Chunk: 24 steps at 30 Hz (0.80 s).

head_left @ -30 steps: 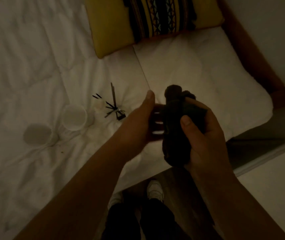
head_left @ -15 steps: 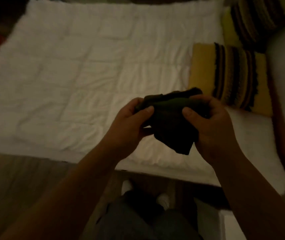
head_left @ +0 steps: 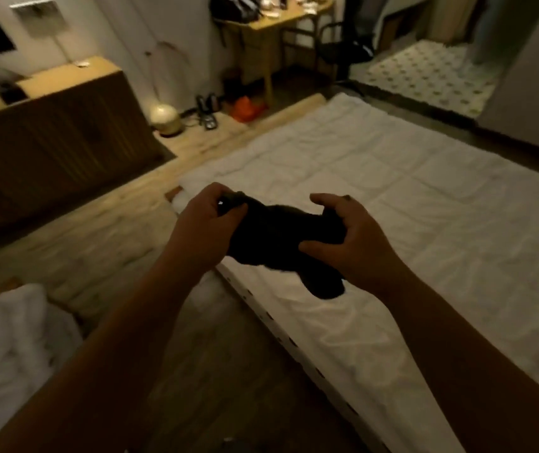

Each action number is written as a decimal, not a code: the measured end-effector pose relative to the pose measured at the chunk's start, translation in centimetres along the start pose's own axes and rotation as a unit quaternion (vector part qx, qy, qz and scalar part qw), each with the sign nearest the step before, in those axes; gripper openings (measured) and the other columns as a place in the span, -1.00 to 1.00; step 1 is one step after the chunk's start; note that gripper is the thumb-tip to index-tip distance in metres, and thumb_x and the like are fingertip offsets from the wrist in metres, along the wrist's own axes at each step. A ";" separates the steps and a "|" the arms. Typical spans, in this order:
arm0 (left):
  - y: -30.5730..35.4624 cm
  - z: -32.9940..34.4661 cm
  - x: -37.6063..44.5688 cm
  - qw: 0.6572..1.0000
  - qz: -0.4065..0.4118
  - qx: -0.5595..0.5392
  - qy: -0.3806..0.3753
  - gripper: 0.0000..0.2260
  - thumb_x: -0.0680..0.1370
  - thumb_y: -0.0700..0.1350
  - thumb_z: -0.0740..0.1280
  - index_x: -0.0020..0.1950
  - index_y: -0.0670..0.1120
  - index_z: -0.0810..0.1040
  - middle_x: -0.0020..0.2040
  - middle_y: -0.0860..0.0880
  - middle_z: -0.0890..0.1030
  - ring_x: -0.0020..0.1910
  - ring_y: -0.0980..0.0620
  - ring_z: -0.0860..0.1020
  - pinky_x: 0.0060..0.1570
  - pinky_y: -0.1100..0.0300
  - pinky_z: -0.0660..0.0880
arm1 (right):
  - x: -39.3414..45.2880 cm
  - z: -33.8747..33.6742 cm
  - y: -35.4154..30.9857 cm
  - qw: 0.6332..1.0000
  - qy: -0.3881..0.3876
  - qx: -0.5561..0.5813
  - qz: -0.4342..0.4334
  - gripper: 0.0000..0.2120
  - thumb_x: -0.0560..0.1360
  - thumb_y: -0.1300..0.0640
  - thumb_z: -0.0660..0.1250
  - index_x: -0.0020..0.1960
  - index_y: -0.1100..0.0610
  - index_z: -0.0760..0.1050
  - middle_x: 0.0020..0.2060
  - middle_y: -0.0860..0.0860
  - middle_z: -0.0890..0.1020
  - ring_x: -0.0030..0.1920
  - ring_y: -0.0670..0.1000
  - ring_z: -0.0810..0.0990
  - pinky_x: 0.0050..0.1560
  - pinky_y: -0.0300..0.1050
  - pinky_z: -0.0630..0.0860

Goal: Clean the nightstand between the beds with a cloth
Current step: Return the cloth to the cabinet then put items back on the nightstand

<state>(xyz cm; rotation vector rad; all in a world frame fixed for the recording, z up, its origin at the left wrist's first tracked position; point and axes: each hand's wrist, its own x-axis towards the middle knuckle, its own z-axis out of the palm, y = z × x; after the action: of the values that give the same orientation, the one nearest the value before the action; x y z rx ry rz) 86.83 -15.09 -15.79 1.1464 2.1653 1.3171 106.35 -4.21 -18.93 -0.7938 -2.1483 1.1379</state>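
Change: the view swings from the pillows toward the room's far side; the cloth (head_left: 281, 240) now stretches wider between both hands.
Hands: left hand (head_left: 206, 220) and right hand (head_left: 350, 237) each clutch an end, above the bed (head_left: 392, 197) edge.
Handling: soft, light, limp; best bunched in one palm.
Nightstand: unseen.
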 end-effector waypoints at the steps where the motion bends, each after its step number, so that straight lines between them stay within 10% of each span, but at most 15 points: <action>1: -1.2 -2.7 0.8 1.000 -0.008 -0.004 0.012 -0.95 0.56 -0.04 0.33 -0.09 0.08 0.49 -0.09 -0.08 0.60 -0.12 -0.09 0.62 -0.21 0.01 0.59 | 2.0 2.3 -0.9 0.999 -0.021 -0.037 -0.024 -0.29 0.30 0.00 0.55 0.39 -0.04 0.36 -0.02 -0.07 0.42 -0.02 -0.10 0.47 -0.01 -0.35 0.42; 6: -6.1 -15.5 5.0 0.998 -0.007 -0.031 0.054 -0.90 0.56 -0.13 0.33 -0.04 0.09 0.50 -0.12 0.00 0.61 -0.14 -0.01 0.63 -0.28 0.12 0.62 | 11.8 13.5 -4.9 0.968 -0.137 -0.187 -0.093 -0.34 0.34 -0.17 0.46 0.38 -0.11 0.34 -0.01 -0.05 0.44 0.01 0.00 0.50 -0.08 -0.19 0.38; 10: -7.4 -23.1 8.9 0.998 0.050 0.025 -0.009 -0.75 0.56 -0.17 0.33 -0.03 0.23 0.48 -0.01 0.13 0.58 -0.06 0.11 0.60 -0.15 0.20 0.55 | 18.7 20.8 -6.6 0.910 -0.290 -0.292 -0.052 -0.08 0.28 -0.28 0.47 0.49 -0.20 0.07 0.41 0.05 0.31 0.36 0.11 0.35 0.23 -0.03 0.38; 14: -9.0 -28.9 14.2 0.992 0.041 0.074 -0.093 -0.72 0.58 -0.15 0.28 -0.01 0.29 0.47 0.01 0.14 0.56 -0.02 0.09 0.60 -0.17 0.23 0.55 | 24.7 28.1 -11.0 0.942 -0.300 -0.089 -0.121 0.09 0.15 -0.25 0.55 0.47 -0.34 -0.06 0.47 -0.21 0.19 0.42 -0.20 0.18 0.34 -0.16 0.22; 17: -11.5 -31.9 18.5 0.985 0.052 0.127 -0.106 -0.77 0.58 -0.14 0.27 0.06 0.23 0.49 0.04 0.08 0.59 -0.01 0.10 0.62 -0.10 0.18 0.61 | 28.8 33.4 -12.2 0.936 -0.332 0.087 -0.084 -0.16 0.23 -0.06 0.59 0.28 -0.50 0.15 0.20 -0.36 0.42 0.16 -0.50 0.35 -0.01 -0.52 0.38; 24: -17.0 -37.5 29.3 0.968 0.101 0.230 -0.018 -0.68 0.59 -0.19 0.27 0.11 0.27 0.41 -0.16 0.18 0.53 -0.18 0.34 0.57 -0.31 0.46 0.47 | 41.5 41.4 -10.5 0.886 -0.417 0.202 -0.020 -0.75 0.44 0.16 0.46 0.09 0.17 0.58 -0.04 0.09 0.68 0.02 0.06 0.67 0.05 -0.02 0.60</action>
<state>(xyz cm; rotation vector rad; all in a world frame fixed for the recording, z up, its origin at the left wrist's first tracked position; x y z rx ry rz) 36.93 -17.37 -8.53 1.5834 2.4539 0.8714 46.97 -0.25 -20.71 -0.0371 -2.3816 2.0841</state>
